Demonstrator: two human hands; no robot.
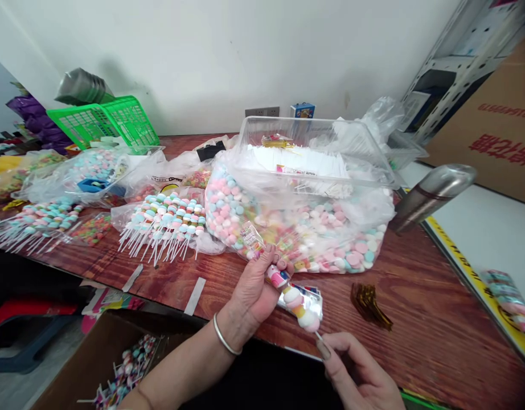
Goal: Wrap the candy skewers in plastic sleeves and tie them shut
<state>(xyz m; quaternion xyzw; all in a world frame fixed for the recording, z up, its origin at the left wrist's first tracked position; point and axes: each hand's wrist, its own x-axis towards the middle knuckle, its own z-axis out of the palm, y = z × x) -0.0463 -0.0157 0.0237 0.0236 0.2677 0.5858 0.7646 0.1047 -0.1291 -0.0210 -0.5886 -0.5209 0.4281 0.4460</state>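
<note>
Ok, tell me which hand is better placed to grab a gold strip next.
Probably the right hand: it is nearer the gold strips and only pinches the stick of the marshmallow skewer, while the left hand is farther off, at the skewer's other end.

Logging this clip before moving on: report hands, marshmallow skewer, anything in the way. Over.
Left hand closed at the top of the marshmallow skewer; right hand pinching its stick. Silver packaging lies behind. Nothing seen between hands and skewer.
</note>
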